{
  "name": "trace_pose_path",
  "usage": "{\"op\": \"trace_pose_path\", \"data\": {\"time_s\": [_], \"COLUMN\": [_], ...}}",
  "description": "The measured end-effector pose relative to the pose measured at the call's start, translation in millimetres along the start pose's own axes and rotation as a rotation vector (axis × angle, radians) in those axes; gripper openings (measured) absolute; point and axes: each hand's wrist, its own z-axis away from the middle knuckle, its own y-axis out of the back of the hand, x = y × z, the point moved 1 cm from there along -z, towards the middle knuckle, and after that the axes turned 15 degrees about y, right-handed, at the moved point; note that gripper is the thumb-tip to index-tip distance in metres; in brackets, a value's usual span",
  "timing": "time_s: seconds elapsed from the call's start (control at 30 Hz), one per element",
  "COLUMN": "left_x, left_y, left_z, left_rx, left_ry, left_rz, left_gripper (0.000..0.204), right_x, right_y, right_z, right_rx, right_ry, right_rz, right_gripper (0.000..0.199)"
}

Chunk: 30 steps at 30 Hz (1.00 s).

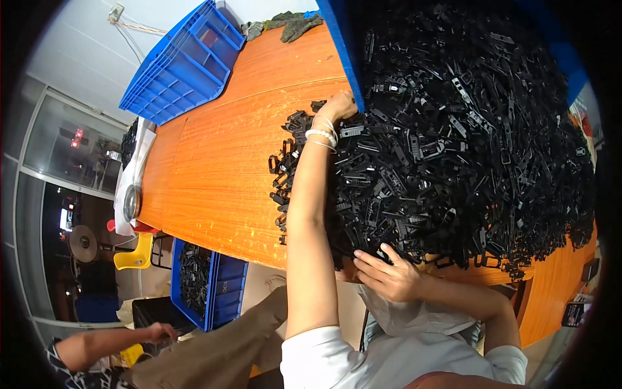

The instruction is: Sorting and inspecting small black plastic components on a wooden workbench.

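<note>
A large heap of small black plastic parts (414, 168) covers the right side of the orange wooden table (214, 162). It spreads out of a blue crate (341, 48), whose walls show on both sides of the heap. My left arm reaches across the near part of the heap. My left hand (338, 107), with white bracelets at its wrist, is closed at the low corner of the crate's left wall; its fingertips are partly hidden. At the table's near edge, my right hand (391, 277) lies with fingers stretched and apart, against the heap's front edge.
Another blue crate (184, 65) lies tipped at the far left, with dark cloth (295, 27) beside it. Below the table's left end stands a blue crate of black parts (194, 275). Another person's arm (116, 343) shows at lower left, near a yellow chair (136, 254).
</note>
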Motion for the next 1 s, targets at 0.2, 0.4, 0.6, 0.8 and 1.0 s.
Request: {"op": "trace_pose_path", "data": {"time_s": [0.2,0.4,0.6,0.8,1.0], "left_x": [58,65,40,14,31], "left_y": [83,112,88,52,51], "left_z": [37,73,66,81,82], "left_rx": [-0.259,-0.363,-0.052,-0.201,-0.149], "left_ry": [0.152,0.298,0.469,0.601,0.591], "left_rz": [0.32,0.315,0.758,0.486,0.437], "left_gripper": [0.026,0.022,0.036,0.061,0.058], "right_x": [-1,-18,-12,-2,7], "right_y": [12,18,15,7,-1], "right_z": [14,18,33,35,46], "right_rx": [-0.062,-0.087,-0.07,-0.222,-0.22], "right_ry": [-0.047,-0.042,-0.115,-0.112,-0.098], "right_rz": [0.065,0.078,0.065,0.072,0.111], "right_gripper": [0.025,0.028,0.03,0.041,0.035]}}
